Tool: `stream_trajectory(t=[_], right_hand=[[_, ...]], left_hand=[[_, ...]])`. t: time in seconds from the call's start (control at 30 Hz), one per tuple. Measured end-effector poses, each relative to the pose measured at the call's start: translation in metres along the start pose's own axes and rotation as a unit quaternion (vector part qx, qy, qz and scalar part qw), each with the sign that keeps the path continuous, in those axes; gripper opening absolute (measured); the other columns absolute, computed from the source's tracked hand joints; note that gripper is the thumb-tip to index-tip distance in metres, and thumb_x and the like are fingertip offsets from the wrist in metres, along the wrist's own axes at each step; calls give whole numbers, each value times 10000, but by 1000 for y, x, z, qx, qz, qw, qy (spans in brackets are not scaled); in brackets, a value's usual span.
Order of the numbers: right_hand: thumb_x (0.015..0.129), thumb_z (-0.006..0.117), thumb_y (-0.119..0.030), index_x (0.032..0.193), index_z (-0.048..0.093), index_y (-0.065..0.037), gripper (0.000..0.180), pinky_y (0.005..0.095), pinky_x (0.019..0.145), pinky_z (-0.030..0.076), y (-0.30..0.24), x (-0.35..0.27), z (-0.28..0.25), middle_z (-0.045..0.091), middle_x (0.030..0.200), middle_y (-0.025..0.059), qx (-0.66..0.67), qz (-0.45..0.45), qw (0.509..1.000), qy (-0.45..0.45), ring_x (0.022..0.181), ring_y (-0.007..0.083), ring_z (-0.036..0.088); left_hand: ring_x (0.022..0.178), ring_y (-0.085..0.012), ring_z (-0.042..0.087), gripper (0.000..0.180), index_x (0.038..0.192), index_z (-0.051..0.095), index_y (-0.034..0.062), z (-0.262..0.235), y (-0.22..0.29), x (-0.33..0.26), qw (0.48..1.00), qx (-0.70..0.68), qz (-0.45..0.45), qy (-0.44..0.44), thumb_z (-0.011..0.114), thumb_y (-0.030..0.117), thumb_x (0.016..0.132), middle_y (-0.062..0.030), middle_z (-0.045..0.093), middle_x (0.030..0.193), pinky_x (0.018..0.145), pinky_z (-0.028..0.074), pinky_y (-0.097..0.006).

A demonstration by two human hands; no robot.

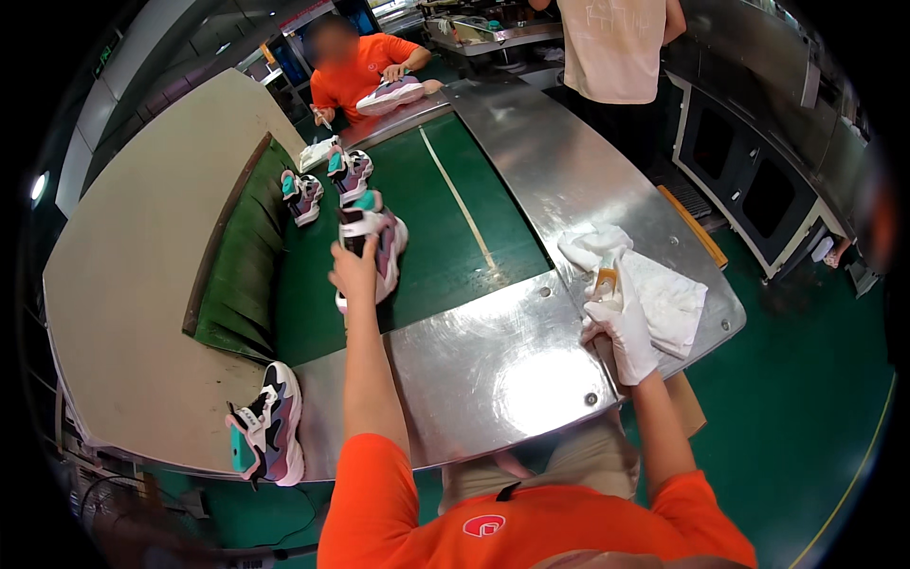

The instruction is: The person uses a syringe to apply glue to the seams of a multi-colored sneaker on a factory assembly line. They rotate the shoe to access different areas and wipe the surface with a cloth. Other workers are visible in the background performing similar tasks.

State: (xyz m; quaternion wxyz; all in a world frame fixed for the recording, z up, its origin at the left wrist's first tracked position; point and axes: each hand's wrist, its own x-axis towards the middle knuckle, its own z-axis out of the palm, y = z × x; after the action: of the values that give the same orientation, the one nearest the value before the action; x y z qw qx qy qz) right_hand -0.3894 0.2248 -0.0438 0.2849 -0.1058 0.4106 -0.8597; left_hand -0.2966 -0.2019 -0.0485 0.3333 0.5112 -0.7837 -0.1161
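Note:
My bare left hand [353, 272] is closed on a sneaker [387, 248], white, pink-purple and black with a teal piece at its opening, over the green conveyor belt. That sneaker is slightly blurred. My right hand [626, 343], in a white glove, is closed on a bunched white cloth [664, 294] at the right of the metal table. A small yellow-orange piece [607, 279] shows by its fingertips; what it belongs to I cannot make out. Another sneaker [269, 429] of the same kind stands at the table's near left corner, left of my forearm.
Two more sneakers, one [302, 197] beside the green curtain [242, 256] and another [351, 173], stand farther up the belt [445, 228]. A co-worker [365, 71] in orange handles a sneaker [391, 95] at the far end. Another person [614, 47] stands beyond the metal table [559, 161].

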Motion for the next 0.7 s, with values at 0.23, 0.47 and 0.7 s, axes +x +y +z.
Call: stream_trajectory(t=[0.23, 0.47, 0.7], right_hand=[[878, 653, -259, 1287, 459, 4, 523, 281, 584, 533, 3, 4, -37, 573, 1085, 109, -27, -51, 998, -25, 743, 132, 593], [906, 538, -463, 1302, 447, 8, 622, 391, 789, 504, 7, 22, -59, 548, 1135, 161, 172, -29, 977, -120, 909, 258, 582], [893, 486, -546, 1271, 481, 36, 694, 445, 965, 395, -6, 12, -62, 537, 1189, 166, 283, -9, 957, -67, 1062, 294, 505]], left_hand=[[1201, -364, 511, 390, 1185, 593, -2, -10, 137, -110, 895, -134, 423, -43, 615, 72, 802, -188, 590, 1227, 1010, 379, -504], [1380, -323, 364, 373, 1230, 620, 198, 83, 197, -187, 796, -144, 472, -349, 663, 267, 866, -32, 569, 1331, 1095, 71, -719], [948, -196, 631, 191, 951, 728, 132, 103, 193, -201, 743, -263, 574, -223, 733, 158, 762, -7, 704, 904, 930, 414, -397]])
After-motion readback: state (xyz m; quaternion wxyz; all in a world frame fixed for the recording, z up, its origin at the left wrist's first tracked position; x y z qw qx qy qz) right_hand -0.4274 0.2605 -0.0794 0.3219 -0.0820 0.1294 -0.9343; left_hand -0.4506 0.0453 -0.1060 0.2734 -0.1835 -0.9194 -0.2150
